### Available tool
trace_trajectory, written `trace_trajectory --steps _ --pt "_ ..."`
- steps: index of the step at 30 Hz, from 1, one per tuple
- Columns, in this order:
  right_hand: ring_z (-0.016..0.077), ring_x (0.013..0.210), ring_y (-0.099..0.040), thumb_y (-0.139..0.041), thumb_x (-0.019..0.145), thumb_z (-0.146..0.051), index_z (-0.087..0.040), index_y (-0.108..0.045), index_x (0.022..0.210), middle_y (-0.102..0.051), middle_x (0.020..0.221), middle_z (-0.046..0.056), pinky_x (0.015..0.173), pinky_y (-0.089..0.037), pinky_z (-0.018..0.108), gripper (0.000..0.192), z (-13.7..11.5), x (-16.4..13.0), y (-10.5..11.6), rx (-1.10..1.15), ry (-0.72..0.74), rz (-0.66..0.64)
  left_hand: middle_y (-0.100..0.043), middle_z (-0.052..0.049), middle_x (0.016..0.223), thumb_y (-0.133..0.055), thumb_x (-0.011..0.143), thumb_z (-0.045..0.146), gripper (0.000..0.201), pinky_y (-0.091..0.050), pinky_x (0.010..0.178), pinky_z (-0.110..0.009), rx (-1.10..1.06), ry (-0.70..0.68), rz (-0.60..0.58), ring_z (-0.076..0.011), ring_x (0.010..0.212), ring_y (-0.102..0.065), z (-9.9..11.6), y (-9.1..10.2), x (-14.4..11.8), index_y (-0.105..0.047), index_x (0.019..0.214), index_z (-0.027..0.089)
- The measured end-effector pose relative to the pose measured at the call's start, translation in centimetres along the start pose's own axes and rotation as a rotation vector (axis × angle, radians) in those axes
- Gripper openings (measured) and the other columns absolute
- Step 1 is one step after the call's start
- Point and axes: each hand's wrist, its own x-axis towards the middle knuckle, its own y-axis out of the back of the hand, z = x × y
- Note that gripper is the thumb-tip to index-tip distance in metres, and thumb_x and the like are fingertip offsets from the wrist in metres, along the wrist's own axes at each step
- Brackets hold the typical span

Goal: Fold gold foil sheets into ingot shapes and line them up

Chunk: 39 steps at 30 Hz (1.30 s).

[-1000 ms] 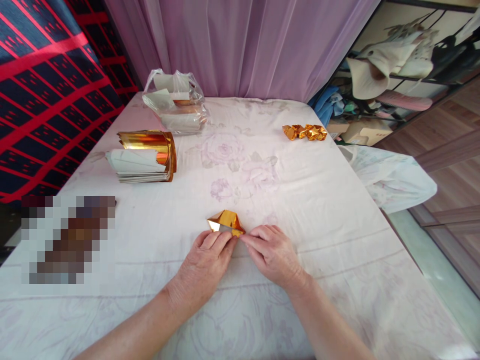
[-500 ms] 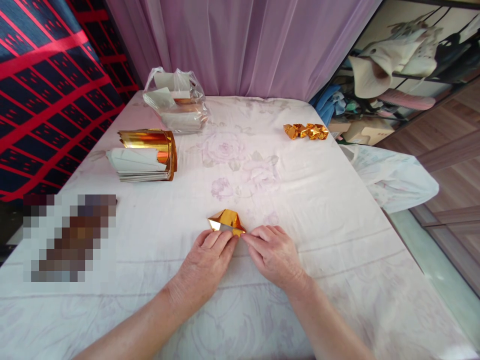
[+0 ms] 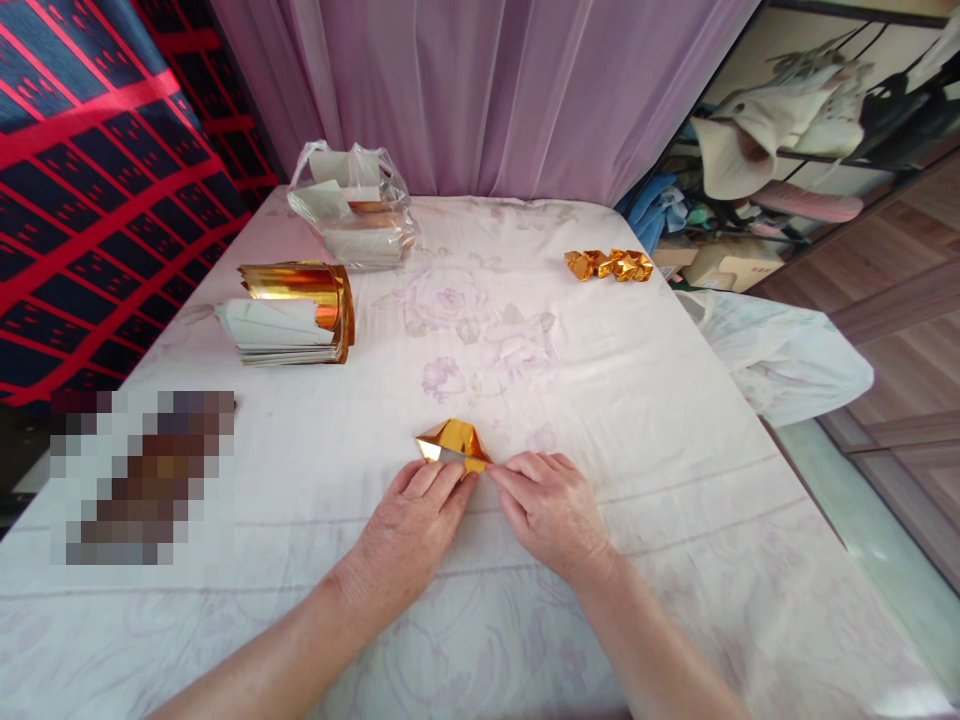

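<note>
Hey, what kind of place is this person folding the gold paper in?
Probably a room in a home: a table under a floral cloth, a lilac curtain behind it, and shelves of hats and clothes. Both hands press a folded gold foil piece.

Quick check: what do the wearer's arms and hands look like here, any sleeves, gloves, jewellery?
Both forearms are bare as far as the frame shows, no sleeves in view. The left hand and right hand have no gloves. No rings, watch or bracelets show on the visible fingers or wrists. No markings or tattoos can be seen.
</note>
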Motion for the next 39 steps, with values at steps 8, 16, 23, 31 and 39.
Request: trace_trajectory --steps 8,16,23,31,39 --pt "0.014 0.067 -0.056 -0.055 0.086 -0.01 -0.022 -0.072 0.092 -0.064 0.076 0.001 0.067 -0.035 0.032 0.022 0.0 0.0 -0.2 0.028 -0.014 0.018 -0.064 -0.012 0.12 -0.044 0.092 0.01 0.035 -0.045 0.1 -0.04 0.071 -0.026 0.024 -0.0233 0.108 -0.057 0.1 0.3 0.0 -0.058 0.124 0.01" --pt "0.0136 0.067 -0.056 -0.057 0.085 -0.009 -0.021 -0.072 0.092 -0.063 0.076 0.0 0.067 -0.035 0.032 0.021 0.1 0.0 -0.2 0.024 -0.01 0.01 -0.065 -0.011 0.109 -0.047 0.093 0.009 0.019 -0.045 0.098 -0.04 0.081 -0.061 0.073 -0.0239 0.108 -0.058 0.0 0.0 0.1 -0.062 0.105 0.012" --pt "0.0149 0.075 -0.058 -0.059 0.089 -0.015 -0.022 -0.072 0.098 -0.066 0.083 0.001 0.069 -0.037 0.032 0.017 -0.4 0.1 -0.5 0.035 0.072 -0.008 -0.066 -0.011 0.11 -0.049 0.093 0.01 0.013 -0.047 0.094 -0.041 0.064 -0.054 0.143 -0.0246 0.105 -0.06 -0.3 -0.5 0.1 -0.06 0.098 0.014" --pt "0.0153 0.074 -0.056 -0.06 0.09 -0.017 -0.022 -0.073 0.094 -0.065 0.082 0.002 0.068 -0.038 0.03 0.015 -0.5 -0.3 -1.1 -0.04 -0.011 -0.001 -0.067 -0.008 0.11 -0.052 0.093 0.014 0.007 -0.048 0.088 -0.039 0.059 -0.09 0.193 -0.0237 0.1 -0.062 -1.2 -1.4 0.1 -0.057 0.097 0.017" --pt "0.0163 0.075 -0.058 -0.06 0.087 -0.017 -0.024 -0.074 0.095 -0.065 0.082 0.002 0.068 -0.04 0.029 0.018 -0.9 -0.4 -1.2 -0.096 -0.08 0.001 -0.067 -0.008 0.111 -0.047 0.096 0.016 0.013 -0.047 0.09 -0.039 0.061 -0.094 0.147 -0.0233 0.103 -0.062 -1.7 -1.7 -0.1 -0.057 0.103 0.017"
